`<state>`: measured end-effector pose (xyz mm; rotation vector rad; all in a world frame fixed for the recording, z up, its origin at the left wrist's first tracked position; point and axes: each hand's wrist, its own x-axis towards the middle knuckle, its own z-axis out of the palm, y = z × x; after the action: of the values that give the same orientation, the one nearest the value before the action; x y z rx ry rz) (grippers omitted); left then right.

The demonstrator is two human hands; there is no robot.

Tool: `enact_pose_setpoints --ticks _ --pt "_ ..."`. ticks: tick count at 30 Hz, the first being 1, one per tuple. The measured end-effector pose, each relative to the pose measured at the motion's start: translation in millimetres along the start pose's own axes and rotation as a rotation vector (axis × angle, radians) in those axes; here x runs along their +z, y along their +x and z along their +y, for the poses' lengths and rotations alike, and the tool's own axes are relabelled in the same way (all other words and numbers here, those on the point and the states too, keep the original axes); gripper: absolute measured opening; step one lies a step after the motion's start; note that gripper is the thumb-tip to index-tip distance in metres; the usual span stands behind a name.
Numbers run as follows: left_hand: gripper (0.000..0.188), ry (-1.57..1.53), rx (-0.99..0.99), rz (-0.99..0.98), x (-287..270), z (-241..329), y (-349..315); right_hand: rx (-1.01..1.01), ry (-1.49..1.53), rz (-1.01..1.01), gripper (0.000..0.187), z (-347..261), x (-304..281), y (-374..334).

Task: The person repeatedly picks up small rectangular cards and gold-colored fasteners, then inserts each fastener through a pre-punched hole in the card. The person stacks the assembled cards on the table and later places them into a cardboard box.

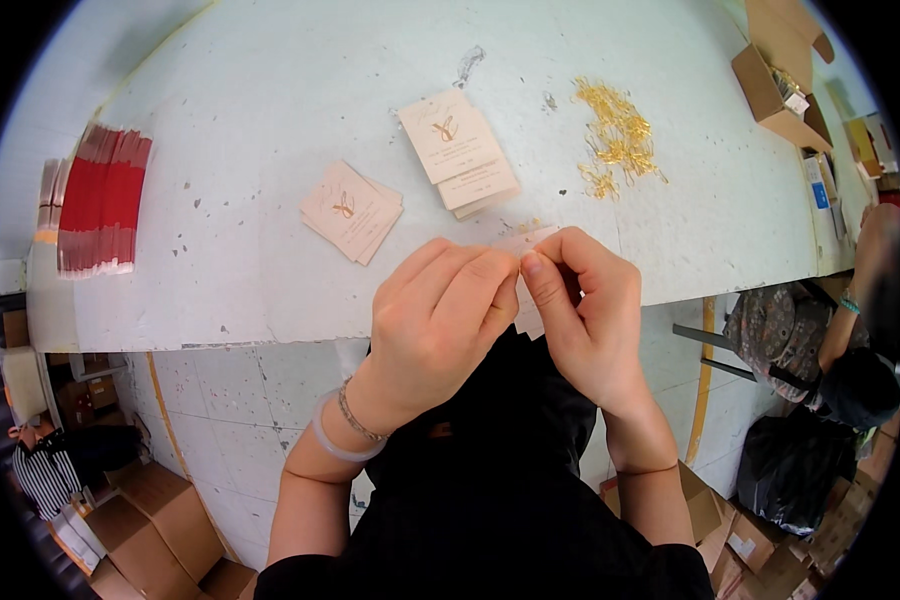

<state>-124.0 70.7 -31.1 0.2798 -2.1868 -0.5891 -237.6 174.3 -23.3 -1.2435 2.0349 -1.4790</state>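
Scuffed white worktable (240,270) filled most of the view, with a heap of gold wire fasteners (620,130), probably safety pins, on its right half. Near the middle lay a larger card stack (455,140) and a smaller card stack (345,212), both pale with tan printing; red sleeved packs (105,205) stood well apart on the left, and an open cardboard box (782,100) at the far right. Close to the table's front edge, a pale card (526,241) showed partly behind the left hand (440,305) and the right hand (585,305). On each, thumb and forefinger were pressed together, the tips nearly meeting; I could not tell what, if anything, was pinched between them. Such a card would likely be light, thin and fairly stiff, easily creased, so best taken by its edges. The fasteners looked light, slippery and prone to tangling, and likely better lifted singly with fingertips.
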Motion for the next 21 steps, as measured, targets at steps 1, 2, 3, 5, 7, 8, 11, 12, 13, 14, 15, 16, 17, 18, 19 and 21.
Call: enact_pose_setpoints --ticks 1,2,3,5,7,8,11,12,13,14,15,16,17,18,19,21 --pt "0.020 0.004 -0.003 0.000 0 0 0 -0.017 -0.031 0.016 0.012 -1 1 0" --pt "0.019 0.008 -0.007 0.000 -1 0 0 -0.035 -0.061 0.032 0.012 -2 2 0" --pt "0.019 0.012 -0.010 0.001 -1 0 0 -0.053 -0.091 0.047 0.012 -3 3 0" --pt "0.019 0.049 -0.040 0.011 -2 1 -1 -0.023 -0.093 0.072 0.012 -2 5 -3" --pt "0.020 0.120 -0.012 0.023 -3 3 -2 0.069 -0.007 0.062 0.013 -4 6 -4" --pt "0.020 0.174 0.029 0.027 -5 3 -4 0.146 0.080 0.036 0.013 -5 5 -5" --pt "0.028 0.316 0.184 0.032 -9 10 -3 0.267 0.309 0.026 0.015 -3 8 -7" --pt "0.031 0.359 0.241 0.031 -10 12 -2 0.289 0.379 0.034 0.016 -2 9 -7" --pt "0.034 0.344 0.271 0.012 -12 10 -3 0.324 0.418 0.006 0.016 -1 8 -6" --pt "0.037 0.325 0.301 -0.004 -11 5 -6 0.358 0.454 -0.018 0.017 1 6 -6" --pt "0.040 0.306 0.332 -0.021 -12 0 -8 0.393 0.489 -0.044 0.017 3 5 -5" --pt "0.047 0.263 0.262 -0.017 -16 -11 -13 0.375 0.501 -0.017 0.016 4 4 -6" --pt "0.052 0.301 0.130 -0.027 -28 -23 -10 0.358 0.510 0.020 0.016 6 1 -7" --pt "0.057 0.348 -0.002 -0.042 -40 -35 -7 0.342 0.522 0.054 0.015 6 -2 -8" --pt "0.061 0.477 -0.199 -0.070 -56 -46 -1 0.309 0.558 0.070 0.014 9 -2 -7" --pt "0.061 0.686 -0.408 -0.136 -71 -80 -12 0.235 0.644 0.073 0.012 12 1 -4"
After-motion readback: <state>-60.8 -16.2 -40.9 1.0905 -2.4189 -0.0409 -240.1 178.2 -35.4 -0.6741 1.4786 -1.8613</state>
